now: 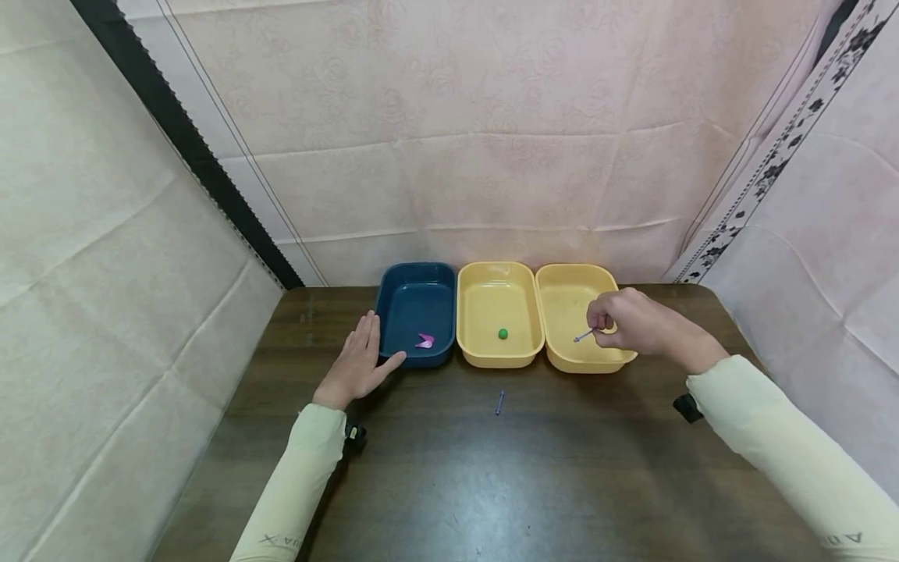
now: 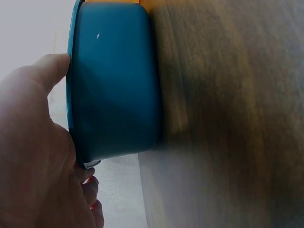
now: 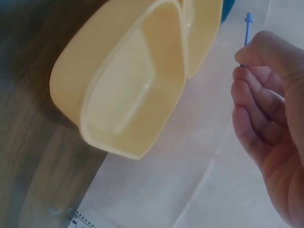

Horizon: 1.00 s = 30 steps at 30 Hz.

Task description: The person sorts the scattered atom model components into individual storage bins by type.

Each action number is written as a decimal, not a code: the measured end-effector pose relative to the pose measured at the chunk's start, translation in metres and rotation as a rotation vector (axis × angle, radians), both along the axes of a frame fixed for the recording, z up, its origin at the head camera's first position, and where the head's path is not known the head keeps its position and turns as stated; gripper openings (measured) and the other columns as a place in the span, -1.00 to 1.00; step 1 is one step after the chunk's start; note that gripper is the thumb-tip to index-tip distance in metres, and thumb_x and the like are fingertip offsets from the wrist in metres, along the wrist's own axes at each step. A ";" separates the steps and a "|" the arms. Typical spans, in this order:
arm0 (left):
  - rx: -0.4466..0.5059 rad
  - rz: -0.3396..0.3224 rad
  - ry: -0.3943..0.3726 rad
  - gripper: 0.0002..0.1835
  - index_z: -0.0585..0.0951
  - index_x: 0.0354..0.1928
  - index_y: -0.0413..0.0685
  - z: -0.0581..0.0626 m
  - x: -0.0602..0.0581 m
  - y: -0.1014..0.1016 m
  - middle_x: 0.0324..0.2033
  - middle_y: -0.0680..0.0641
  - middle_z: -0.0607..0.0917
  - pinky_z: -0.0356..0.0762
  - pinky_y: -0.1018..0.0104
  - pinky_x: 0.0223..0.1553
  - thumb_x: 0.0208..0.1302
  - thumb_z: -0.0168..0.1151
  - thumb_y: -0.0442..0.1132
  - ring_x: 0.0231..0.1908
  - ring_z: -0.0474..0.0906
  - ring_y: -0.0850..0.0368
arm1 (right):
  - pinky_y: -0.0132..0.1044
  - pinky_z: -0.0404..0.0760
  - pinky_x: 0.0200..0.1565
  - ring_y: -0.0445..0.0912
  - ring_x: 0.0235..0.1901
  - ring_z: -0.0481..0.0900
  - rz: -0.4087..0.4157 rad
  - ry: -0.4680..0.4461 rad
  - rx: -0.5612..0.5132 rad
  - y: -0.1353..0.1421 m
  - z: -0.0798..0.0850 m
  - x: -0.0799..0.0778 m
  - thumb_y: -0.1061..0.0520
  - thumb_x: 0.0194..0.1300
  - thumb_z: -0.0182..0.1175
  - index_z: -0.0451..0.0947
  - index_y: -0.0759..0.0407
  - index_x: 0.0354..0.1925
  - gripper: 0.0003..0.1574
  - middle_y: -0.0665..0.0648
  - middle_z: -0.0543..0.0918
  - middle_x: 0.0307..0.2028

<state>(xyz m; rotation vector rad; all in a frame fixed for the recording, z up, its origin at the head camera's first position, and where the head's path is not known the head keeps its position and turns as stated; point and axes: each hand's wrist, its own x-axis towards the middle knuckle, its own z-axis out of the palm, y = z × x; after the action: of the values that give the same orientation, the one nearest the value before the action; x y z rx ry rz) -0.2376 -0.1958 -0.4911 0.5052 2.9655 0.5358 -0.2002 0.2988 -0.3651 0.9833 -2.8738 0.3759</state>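
My right hand (image 1: 635,324) pinches a small blue-violet plastic stick (image 3: 247,29) between thumb and forefinger, over the right-hand yellow bin (image 3: 118,90). A collar shows near the stick's tip in the right wrist view; its other end is hidden by the fingers. My left hand (image 1: 357,363) rests along the left side of the dark blue bin (image 2: 114,80), fingers straight and thumb at its near rim. In the blue bin lies a small pink and purple piece (image 1: 424,341). A second blue-violet stick (image 1: 500,403) lies on the table in front of the bins.
Between the blue bin and the right-hand bin stands another yellow bin (image 1: 497,293), with a small green ball (image 1: 502,333) in it. All three bins stand side by side on the dark wooden table (image 1: 435,484). Pale cloth (image 1: 492,179) hangs behind and at both sides.
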 end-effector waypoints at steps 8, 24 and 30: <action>0.002 -0.002 -0.008 0.15 -0.24 0.69 -0.26 0.000 0.002 0.000 0.71 -0.26 -0.27 -0.19 -0.26 0.68 0.52 -0.09 0.45 0.71 -0.29 -0.28 | -0.29 0.59 -0.33 -0.15 -0.39 0.58 -0.045 0.004 -0.028 0.007 -0.009 -0.016 0.34 0.11 0.40 0.67 0.06 -0.42 -0.81 -0.06 0.66 -0.44; 0.008 -0.004 0.001 0.16 -0.25 0.69 -0.25 -0.001 0.001 -0.001 0.72 -0.25 -0.27 -0.20 -0.25 0.68 0.50 -0.12 0.49 0.71 -0.31 -0.28 | -0.24 0.68 -0.30 -0.17 -0.43 0.62 -0.197 -0.061 -0.115 0.020 -0.065 -0.051 0.34 0.16 0.42 0.68 0.15 -0.43 -0.87 0.02 0.72 -0.47; 0.009 -0.001 0.003 0.15 -0.23 0.69 -0.26 -0.002 0.002 0.000 0.72 -0.25 -0.26 -0.18 -0.26 0.68 0.51 -0.10 0.46 0.71 -0.30 -0.29 | -0.04 0.75 -0.18 -0.02 -0.34 0.73 -0.279 -0.040 -0.150 0.022 -0.064 -0.049 0.28 0.22 0.46 0.72 0.29 -0.28 -0.90 0.14 0.78 -0.39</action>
<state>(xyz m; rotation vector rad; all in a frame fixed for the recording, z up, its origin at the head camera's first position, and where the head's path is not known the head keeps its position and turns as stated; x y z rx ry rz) -0.2358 -0.1959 -0.4927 0.5087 2.9670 0.5483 -0.2487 0.3208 -0.4295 0.5479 -2.9094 0.5810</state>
